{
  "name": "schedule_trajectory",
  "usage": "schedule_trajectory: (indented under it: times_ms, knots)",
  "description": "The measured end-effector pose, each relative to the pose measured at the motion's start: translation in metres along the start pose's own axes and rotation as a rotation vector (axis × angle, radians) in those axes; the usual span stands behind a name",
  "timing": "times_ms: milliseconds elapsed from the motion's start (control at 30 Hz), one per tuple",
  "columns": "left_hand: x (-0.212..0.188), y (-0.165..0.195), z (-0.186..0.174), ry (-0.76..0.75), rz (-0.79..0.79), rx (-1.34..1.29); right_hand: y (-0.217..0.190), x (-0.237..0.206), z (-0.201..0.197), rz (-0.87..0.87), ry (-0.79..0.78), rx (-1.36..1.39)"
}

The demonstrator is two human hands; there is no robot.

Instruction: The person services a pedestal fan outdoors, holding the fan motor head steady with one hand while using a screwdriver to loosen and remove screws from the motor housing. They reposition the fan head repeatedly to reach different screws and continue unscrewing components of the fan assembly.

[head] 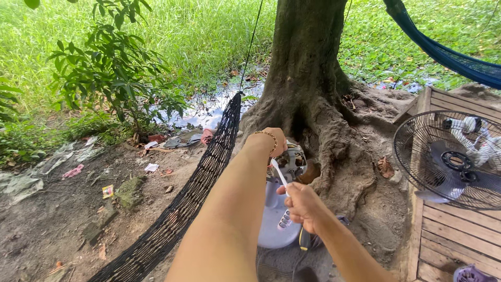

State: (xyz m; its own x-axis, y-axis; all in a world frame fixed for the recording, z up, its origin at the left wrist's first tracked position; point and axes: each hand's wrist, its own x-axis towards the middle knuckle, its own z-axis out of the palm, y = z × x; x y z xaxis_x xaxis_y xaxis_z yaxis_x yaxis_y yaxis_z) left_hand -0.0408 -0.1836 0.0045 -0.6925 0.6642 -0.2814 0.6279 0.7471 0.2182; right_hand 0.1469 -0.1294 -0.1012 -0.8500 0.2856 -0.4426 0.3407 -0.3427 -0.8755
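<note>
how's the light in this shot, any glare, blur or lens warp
Head view: harsh sun bleaches the grass at top, while tree shade covers the left hand, right hand and dismantled fan; glare on the puddle; wide-angle stretching of the forearms; all fairly sharp.

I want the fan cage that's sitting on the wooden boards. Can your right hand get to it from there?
Probably yes. The right hand is busy pinching a white tool, but nothing stands between it and the fan cage on the wooden deck.
</note>
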Motion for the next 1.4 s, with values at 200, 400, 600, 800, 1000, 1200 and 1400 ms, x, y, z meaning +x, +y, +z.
schedule_trajectory:
  times_ms: [200,400,600,800,1000,1200,1400]
  knots:
    - [-0.001,-0.003,0.005,0.023,0.017,-0.057,0.007,0.001,-0.002,-0.087,0.106,-0.143]
    - [-0.022,-0.009,0.020,0.108,0.101,-0.235,0.014,0.002,-0.021,-0.191,0.146,-0.304]
    - [-0.015,0.000,0.022,0.187,0.111,-0.171,0.031,-0.021,-0.032,-0.105,0.243,-0.072]
    - [-0.010,0.011,0.015,0.132,0.062,-0.049,0.039,-0.033,-0.022,-0.134,0.292,0.082]
    - [-0.027,0.023,0.010,0.106,-0.083,-0.178,0.023,-0.036,-0.007,-0.345,0.376,-0.157]
    - [-0.002,0.034,0.029,0.209,-0.079,-0.208,0.018,-0.041,-0.012,-0.407,0.567,-0.376]
    - [0.016,0.039,0.026,0.112,-0.013,-0.015,0.012,-0.035,-0.023,-0.437,0.497,-0.259]
